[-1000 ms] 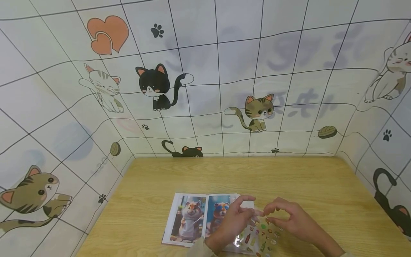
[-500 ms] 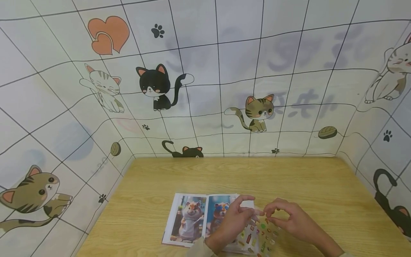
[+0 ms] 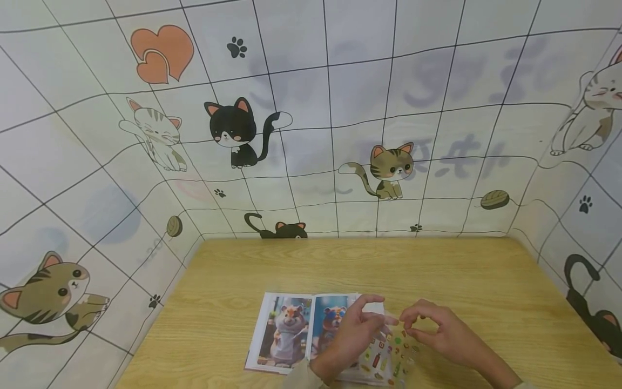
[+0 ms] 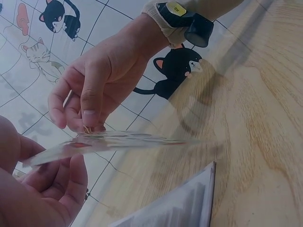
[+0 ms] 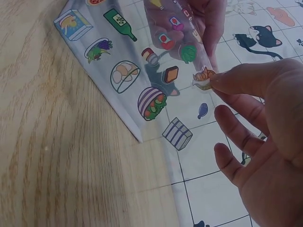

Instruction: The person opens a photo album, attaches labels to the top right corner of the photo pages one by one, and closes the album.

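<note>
A clear sticker sheet [image 3: 376,359] printed with small food pictures is held above an open picture book [image 3: 286,337]. My left hand [image 3: 355,332] grips the sheet at its far edge, thumb on one face and fingers on the other, as the left wrist view shows. My right hand [image 3: 444,332] pinches a small food sticker [image 5: 203,79] between thumb and index finger. This sticker, shaped like a bowl of orange-brown food, is at the sheet's surface; whether it is fully free of the sheet I cannot tell. The other right fingers are loosely bent.
The book lies on a wooden table [image 3: 233,265], with animal pictures on both pages; the left forearm and the sheet cover part of its right side. Cloth walls [image 3: 311,135] printed with cats and grid lines rise behind and beside the table.
My right thumb and index finger have closed together at the sheet's edge. The sheet has shifted very slightly, while my left hand has stayed almost still.
</note>
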The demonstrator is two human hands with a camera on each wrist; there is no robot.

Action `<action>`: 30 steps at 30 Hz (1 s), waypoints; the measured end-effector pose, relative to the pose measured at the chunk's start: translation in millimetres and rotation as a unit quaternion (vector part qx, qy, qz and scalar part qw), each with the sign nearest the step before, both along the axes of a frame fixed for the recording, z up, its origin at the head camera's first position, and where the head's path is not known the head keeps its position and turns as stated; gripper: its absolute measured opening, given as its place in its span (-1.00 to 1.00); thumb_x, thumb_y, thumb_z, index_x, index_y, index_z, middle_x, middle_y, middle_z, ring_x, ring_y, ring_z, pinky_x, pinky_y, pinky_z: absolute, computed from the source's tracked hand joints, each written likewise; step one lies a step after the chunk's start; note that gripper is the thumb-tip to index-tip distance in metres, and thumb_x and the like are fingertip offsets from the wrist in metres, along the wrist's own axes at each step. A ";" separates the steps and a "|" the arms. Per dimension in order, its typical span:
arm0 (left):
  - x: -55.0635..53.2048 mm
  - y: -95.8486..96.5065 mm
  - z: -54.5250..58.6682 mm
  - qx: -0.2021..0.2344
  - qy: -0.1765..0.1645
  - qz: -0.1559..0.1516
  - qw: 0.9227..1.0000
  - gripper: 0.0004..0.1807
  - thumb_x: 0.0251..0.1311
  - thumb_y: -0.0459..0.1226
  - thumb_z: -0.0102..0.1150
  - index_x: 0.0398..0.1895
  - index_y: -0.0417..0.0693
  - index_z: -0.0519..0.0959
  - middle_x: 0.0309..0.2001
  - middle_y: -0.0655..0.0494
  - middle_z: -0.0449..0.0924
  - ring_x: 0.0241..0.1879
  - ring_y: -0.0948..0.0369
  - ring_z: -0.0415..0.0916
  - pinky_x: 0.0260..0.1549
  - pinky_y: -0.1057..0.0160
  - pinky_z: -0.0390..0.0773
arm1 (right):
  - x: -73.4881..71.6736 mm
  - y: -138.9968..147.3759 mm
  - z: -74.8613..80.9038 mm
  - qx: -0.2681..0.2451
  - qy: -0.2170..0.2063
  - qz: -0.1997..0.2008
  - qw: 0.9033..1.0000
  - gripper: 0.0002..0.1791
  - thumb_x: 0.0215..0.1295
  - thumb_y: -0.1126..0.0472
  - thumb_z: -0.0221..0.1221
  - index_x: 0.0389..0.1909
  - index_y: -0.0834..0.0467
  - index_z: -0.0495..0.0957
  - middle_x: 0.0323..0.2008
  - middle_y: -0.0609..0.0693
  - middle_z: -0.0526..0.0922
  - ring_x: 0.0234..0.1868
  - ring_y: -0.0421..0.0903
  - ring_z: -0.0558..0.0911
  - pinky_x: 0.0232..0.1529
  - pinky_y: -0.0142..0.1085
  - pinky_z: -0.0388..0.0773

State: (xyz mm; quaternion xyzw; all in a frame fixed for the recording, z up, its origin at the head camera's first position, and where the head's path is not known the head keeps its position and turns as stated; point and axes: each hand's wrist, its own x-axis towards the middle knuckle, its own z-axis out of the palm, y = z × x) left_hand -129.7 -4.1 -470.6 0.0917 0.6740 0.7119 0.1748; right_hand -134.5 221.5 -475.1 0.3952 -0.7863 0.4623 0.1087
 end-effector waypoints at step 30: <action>1.0 -1.7 -3.7 -0.010 0.009 0.016 1.000 -0.62 0.32 -0.38 0.04 0.17 0.09 0.44 -0.20 0.05 0.77 -0.38 0.24 0.65 -0.70 0.43 0.30 | 0.5 3.7 -2.7 0.019 -0.023 -0.015 0.999 -0.58 0.09 0.44 0.38 -0.13 -0.07 0.57 -0.33 -0.22 0.63 -0.31 -0.27 0.55 -0.33 -0.37 0.46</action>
